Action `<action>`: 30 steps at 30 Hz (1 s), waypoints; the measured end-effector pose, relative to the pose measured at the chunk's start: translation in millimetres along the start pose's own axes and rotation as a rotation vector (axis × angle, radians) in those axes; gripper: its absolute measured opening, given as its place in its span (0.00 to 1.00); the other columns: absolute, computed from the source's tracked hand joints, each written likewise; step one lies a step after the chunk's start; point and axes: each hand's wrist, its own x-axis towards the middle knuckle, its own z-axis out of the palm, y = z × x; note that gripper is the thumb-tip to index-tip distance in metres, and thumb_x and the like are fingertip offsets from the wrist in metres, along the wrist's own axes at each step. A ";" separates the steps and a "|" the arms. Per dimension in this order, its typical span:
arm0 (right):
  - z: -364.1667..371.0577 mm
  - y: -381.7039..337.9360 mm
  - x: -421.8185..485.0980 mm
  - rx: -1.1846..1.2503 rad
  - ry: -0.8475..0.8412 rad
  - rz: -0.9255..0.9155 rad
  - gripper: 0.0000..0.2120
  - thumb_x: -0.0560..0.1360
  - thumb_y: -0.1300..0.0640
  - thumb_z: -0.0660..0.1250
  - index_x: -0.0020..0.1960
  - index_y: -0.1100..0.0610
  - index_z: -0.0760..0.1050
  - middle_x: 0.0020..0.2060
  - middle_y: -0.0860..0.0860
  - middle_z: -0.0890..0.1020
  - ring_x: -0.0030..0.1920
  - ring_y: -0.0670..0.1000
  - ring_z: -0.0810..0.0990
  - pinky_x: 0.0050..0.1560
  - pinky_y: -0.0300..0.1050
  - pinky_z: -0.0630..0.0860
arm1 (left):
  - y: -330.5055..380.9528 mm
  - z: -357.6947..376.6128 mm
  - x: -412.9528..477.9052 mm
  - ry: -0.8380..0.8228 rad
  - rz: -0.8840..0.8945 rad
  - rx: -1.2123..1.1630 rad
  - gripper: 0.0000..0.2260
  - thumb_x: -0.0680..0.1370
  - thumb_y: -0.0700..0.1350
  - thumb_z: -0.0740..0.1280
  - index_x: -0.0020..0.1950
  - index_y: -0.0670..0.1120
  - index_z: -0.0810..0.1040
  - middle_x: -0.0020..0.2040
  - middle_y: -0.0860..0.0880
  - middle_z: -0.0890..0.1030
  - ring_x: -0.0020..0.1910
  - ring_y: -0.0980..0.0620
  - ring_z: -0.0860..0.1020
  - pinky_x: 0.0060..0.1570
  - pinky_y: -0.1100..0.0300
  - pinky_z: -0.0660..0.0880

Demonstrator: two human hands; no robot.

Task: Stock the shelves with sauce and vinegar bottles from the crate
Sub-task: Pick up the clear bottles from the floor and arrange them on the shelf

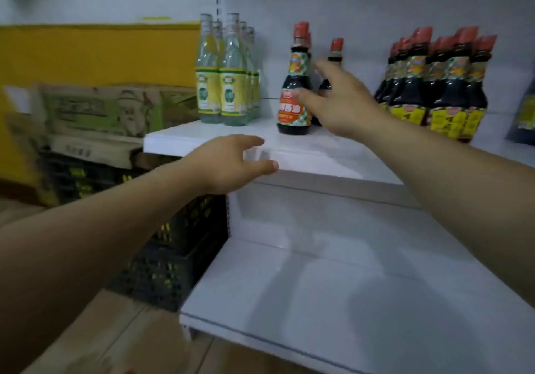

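On the upper white shelf point(318, 153) stands a dark sauce bottle point(295, 84) with a red cap and an orange checked label. A second such bottle point(335, 52) stands behind it, partly hidden. My right hand point(338, 101) hovers open just right of the front bottle, thumb near its label, holding nothing. My left hand point(231, 162) is open at the shelf's front edge, empty. Several clear vinegar bottles point(225, 75) with yellow-green labels stand at the shelf's left end. Several dark sauce bottles point(434, 84) with yellow labels stand to the right.
A lower white shelf point(333, 286) juts out below. Black plastic crates point(173, 257) are stacked on the floor at the left, under cardboard boxes point(98, 112). A yellow wall panel point(95, 52) stands behind them. Another dark bottle point(524, 112) shows at the far right edge.
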 end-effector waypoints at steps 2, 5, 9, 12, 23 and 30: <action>43.1 -36.5 -5.7 0.077 -0.067 -0.059 0.33 0.76 0.42 0.66 0.76 0.49 0.59 0.74 0.49 0.66 0.68 0.48 0.70 0.62 0.38 0.64 | -42.4 -10.4 -33.3 0.005 -0.102 0.016 0.31 0.74 0.65 0.62 0.74 0.54 0.63 0.74 0.51 0.66 0.71 0.49 0.67 0.63 0.57 0.65; 120.7 -84.1 -29.5 0.208 -0.220 -0.124 0.33 0.76 0.41 0.65 0.77 0.50 0.59 0.75 0.50 0.65 0.73 0.50 0.65 0.68 0.44 0.64 | -115.5 -11.2 -90.1 0.011 -0.295 0.028 0.32 0.74 0.65 0.63 0.75 0.54 0.64 0.73 0.49 0.68 0.69 0.48 0.69 0.58 0.59 0.66; 241.6 -114.1 -91.8 0.293 -0.463 -0.099 0.32 0.76 0.41 0.66 0.76 0.50 0.62 0.73 0.50 0.68 0.71 0.51 0.68 0.66 0.42 0.65 | -213.6 25.4 -187.8 -0.055 -0.568 -0.017 0.33 0.75 0.63 0.64 0.76 0.52 0.61 0.72 0.48 0.69 0.68 0.46 0.71 0.60 0.57 0.67; 325.0 -118.8 -152.3 0.319 -0.651 -0.047 0.32 0.76 0.41 0.66 0.76 0.49 0.61 0.74 0.50 0.66 0.72 0.53 0.67 0.68 0.47 0.67 | -268.1 65.5 -264.6 -0.132 -0.731 -0.063 0.32 0.75 0.61 0.65 0.75 0.52 0.61 0.74 0.47 0.66 0.70 0.46 0.67 0.65 0.55 0.65; 477.9 -154.9 -342.6 0.318 -1.161 0.105 0.31 0.78 0.45 0.64 0.77 0.51 0.58 0.74 0.50 0.66 0.71 0.53 0.67 0.61 0.41 0.65 | -347.0 139.4 -452.4 -0.031 -1.125 -0.228 0.40 0.73 0.54 0.71 0.78 0.49 0.53 0.78 0.48 0.56 0.75 0.48 0.60 0.70 0.55 0.60; 522.5 -189.2 -404.0 0.333 -1.285 0.078 0.34 0.76 0.45 0.66 0.77 0.50 0.57 0.74 0.51 0.65 0.72 0.54 0.66 0.66 0.47 0.66 | -374.9 177.7 -504.6 -0.107 -1.202 -0.312 0.41 0.73 0.51 0.72 0.78 0.47 0.51 0.78 0.47 0.57 0.75 0.48 0.58 0.71 0.56 0.60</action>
